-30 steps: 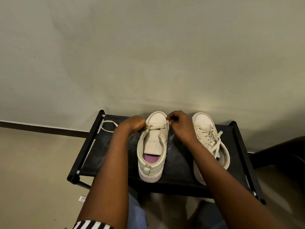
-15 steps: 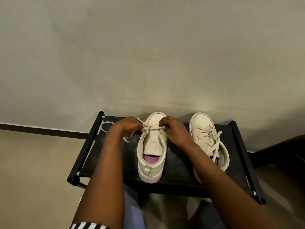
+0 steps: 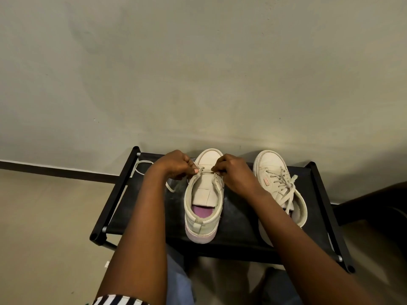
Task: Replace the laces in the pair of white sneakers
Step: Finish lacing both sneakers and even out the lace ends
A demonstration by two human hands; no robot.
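On the rack (image 3: 242, 235), left hand (image 3: 174, 165) and right hand (image 3: 233, 170) are pinching the lace (image 3: 206, 169) through the shoe (image 3: 201, 219) toe eyelets; crossing's probably coming next.

two sneakers (image 3: 203, 194) side by side on rack (image 3: 240, 223)

I see 2 white sneakers side by side on the black stool (image 3: 115, 194), toes pointing away from me. The unlaced sneaker (image 3: 203, 208) sits upright in the middle, tongue laid flat and pink insole showing. 1 lace (image 3: 206, 169) runs straight across its lowest eyelets, pinched at either side by the left hand (image 3: 176, 165) and the right hand (image 3: 233, 170); its slack loops off to the left on the seat. The laced sneaker (image 3: 269, 170) stands to the right, its laces (image 3: 284, 183) crossed, ends trailing over the opening.
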